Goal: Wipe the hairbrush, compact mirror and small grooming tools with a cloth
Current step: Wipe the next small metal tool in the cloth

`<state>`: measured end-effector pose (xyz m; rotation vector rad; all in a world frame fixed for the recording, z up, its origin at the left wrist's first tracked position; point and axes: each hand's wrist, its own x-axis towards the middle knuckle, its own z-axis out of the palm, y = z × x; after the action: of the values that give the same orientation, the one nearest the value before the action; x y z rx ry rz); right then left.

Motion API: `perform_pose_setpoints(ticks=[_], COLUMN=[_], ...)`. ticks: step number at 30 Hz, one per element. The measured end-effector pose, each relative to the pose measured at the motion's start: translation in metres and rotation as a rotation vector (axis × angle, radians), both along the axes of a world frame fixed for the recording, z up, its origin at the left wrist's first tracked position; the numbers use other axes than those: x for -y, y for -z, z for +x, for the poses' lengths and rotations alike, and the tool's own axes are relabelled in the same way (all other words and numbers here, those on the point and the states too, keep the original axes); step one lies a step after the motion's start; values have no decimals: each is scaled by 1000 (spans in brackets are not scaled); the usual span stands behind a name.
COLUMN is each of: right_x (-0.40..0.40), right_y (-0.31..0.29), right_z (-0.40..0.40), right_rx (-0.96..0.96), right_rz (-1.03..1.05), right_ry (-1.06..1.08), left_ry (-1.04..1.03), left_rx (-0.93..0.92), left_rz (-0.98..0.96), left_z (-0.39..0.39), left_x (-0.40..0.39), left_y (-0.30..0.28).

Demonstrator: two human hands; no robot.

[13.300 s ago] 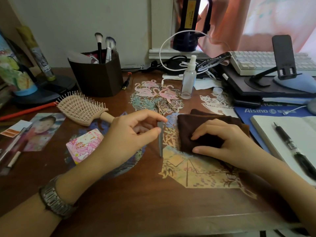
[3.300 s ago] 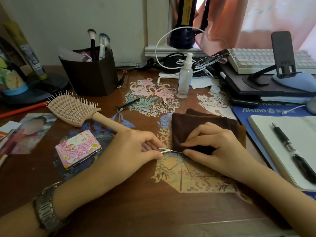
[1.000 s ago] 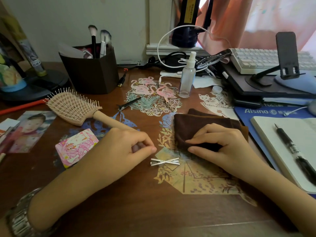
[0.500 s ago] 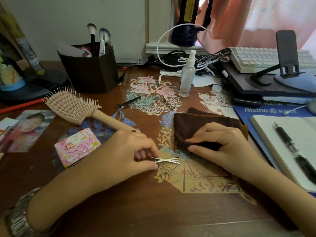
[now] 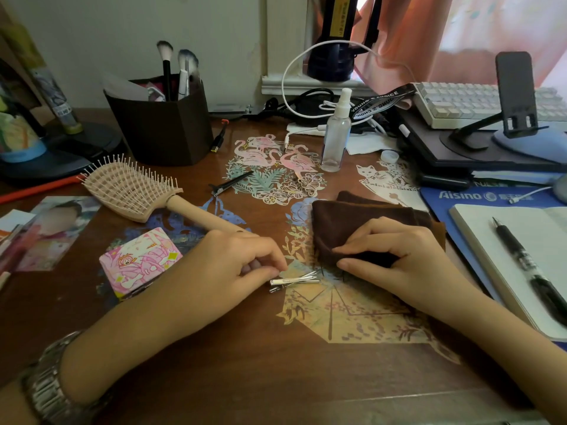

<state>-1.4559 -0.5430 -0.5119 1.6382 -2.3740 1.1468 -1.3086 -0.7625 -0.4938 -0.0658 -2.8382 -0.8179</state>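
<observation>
My left hand (image 5: 233,265) pinches the silver hair clips (image 5: 294,281) beside my right hand (image 5: 395,259) gripping the cloth (image 5: 352,222); next, I reckon, slide one between its folds.

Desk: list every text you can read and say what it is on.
"Aisino" on the blue mat.
"YOUNG'S CHOICE" on the black strap.
Yellow label on the black device: too blurred to read.
Tube label at far left: too small to read.

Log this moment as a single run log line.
left hand pinching silver clips | right hand gripping brown cloth | hairbrush, compact mirror on desk, untouched
</observation>
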Motion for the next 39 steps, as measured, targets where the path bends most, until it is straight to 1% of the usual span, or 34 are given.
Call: perform_pose_setpoints(ticks=[4,7,11,19,24,32,39], right_x=[0,0,0,0,0,1,1], right_y=[0,0,0,1,2,4,4], right_z=[0,0,0,-1,-1,2,2], right_rx=[-10,-10,-15,-48,-58,-158,-167], right_rz=[-9,0,6,19,15,61,47], right_ry=[6,5,5,0,-10,-34,-36], left_ry=[-40,-27,8,-66,-101,-117,-140], left_rx=[-4,24,100,6,-30,-53,-100], left_rz=[52,106,58,9,18,61,66], left_z=[1,2,3,0,-6,-22,-31], left_x=[1,0,1,-7,-17,-29,-37], left_y=[-1,-6,-6,0,5,10,12])
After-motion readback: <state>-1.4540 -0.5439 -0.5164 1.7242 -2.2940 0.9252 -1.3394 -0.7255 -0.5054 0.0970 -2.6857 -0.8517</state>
